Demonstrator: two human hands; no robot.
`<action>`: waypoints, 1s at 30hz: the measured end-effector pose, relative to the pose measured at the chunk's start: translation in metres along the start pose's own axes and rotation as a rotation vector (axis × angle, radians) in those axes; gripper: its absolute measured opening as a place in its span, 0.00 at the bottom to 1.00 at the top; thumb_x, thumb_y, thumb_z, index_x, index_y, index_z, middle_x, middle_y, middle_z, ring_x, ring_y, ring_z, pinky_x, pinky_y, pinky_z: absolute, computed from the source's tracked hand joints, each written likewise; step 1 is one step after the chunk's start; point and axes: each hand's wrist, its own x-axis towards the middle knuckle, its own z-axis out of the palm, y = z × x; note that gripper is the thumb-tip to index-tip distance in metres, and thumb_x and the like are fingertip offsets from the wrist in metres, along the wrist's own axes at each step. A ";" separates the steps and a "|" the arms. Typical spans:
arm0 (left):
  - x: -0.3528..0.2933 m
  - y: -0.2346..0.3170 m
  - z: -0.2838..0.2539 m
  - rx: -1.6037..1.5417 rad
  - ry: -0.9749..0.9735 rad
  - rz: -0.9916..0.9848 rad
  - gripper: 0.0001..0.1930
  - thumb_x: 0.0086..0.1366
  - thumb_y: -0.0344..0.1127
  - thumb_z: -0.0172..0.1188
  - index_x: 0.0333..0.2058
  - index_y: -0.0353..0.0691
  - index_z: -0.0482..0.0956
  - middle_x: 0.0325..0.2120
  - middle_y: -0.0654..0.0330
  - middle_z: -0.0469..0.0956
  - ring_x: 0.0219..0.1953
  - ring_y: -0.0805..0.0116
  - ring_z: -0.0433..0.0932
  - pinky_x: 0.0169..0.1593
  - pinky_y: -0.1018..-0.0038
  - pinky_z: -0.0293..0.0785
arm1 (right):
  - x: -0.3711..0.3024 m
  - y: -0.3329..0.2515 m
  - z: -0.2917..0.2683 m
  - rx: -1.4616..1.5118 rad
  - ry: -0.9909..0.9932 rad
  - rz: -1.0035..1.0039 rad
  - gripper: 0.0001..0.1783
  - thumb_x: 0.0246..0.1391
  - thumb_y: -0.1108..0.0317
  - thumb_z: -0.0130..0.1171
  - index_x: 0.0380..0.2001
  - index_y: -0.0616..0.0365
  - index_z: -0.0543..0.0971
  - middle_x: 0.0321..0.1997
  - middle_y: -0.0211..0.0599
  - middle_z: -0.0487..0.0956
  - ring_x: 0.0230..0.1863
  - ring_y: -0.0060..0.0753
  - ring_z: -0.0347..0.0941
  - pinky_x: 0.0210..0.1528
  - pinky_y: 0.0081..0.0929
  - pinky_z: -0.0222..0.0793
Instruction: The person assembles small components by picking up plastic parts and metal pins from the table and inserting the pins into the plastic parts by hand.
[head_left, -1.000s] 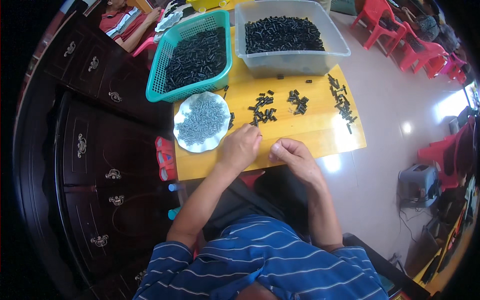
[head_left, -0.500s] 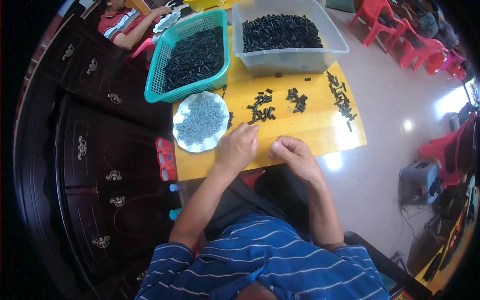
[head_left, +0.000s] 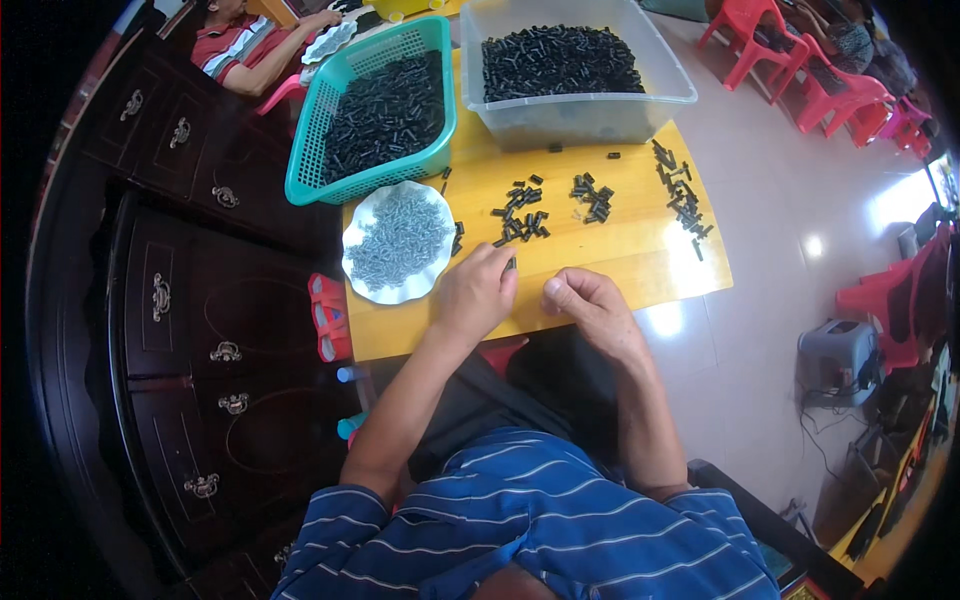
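Over the near part of the yellow table (head_left: 640, 265), my left hand (head_left: 478, 290) is closed on a small black tube-like piece (head_left: 511, 263) showing at its fingertips. Just to the right, my right hand (head_left: 592, 305) is pinched, thumb against curled fingers; whatever it grips is hidden. The hands are apart. Beyond them lie two loose heaps of black pieces, one heap (head_left: 522, 210) near my left fingertips and a smaller heap (head_left: 594, 198) farther right. A white scalloped plate (head_left: 360, 282) full of small shiny clear or metallic bits stands left of my left hand.
A green basket (head_left: 300, 165) and a translucent bin (head_left: 560, 120), both filled with black pieces, stand at the back. More black pieces (head_left: 684, 198) lie along the right edge. Dark drawers (head_left: 170, 300) stand at left. Another person (head_left: 250, 55) sits at far left; red chairs (head_left: 750, 45) are beyond.
The black piece now shows at my left fingertips, where it was hardly visible before. My right hand stays almost in place, still pinched.
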 end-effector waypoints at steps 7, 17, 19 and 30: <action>0.002 0.014 -0.009 -0.193 0.020 -0.019 0.11 0.58 0.26 0.66 0.41 0.37 0.84 0.28 0.57 0.79 0.24 0.63 0.77 0.30 0.69 0.74 | 0.002 0.001 -0.002 -0.056 0.011 -0.023 0.17 0.71 0.57 0.57 0.34 0.61 0.79 0.31 0.26 0.78 0.36 0.17 0.72 0.43 0.22 0.71; 0.005 0.060 -0.021 -0.511 0.023 0.013 0.11 0.59 0.20 0.64 0.42 0.34 0.83 0.27 0.61 0.76 0.22 0.77 0.72 0.27 0.78 0.68 | 0.001 -0.008 -0.001 0.257 0.080 -0.026 0.10 0.69 0.63 0.60 0.41 0.58 0.75 0.35 0.27 0.79 0.36 0.17 0.71 0.41 0.20 0.68; 0.009 0.063 -0.025 -0.507 -0.009 0.029 0.11 0.59 0.22 0.65 0.42 0.35 0.83 0.28 0.59 0.77 0.22 0.72 0.74 0.28 0.74 0.71 | 0.000 -0.010 -0.003 0.295 0.092 -0.017 0.09 0.69 0.63 0.61 0.41 0.57 0.75 0.35 0.27 0.79 0.35 0.17 0.70 0.40 0.19 0.67; 0.022 0.038 0.010 -0.589 -0.055 -0.156 0.11 0.59 0.22 0.67 0.42 0.36 0.81 0.26 0.62 0.76 0.24 0.76 0.74 0.30 0.79 0.71 | 0.001 -0.016 -0.012 0.465 0.407 -0.059 0.11 0.67 0.63 0.60 0.47 0.55 0.77 0.33 0.27 0.79 0.34 0.18 0.75 0.40 0.19 0.69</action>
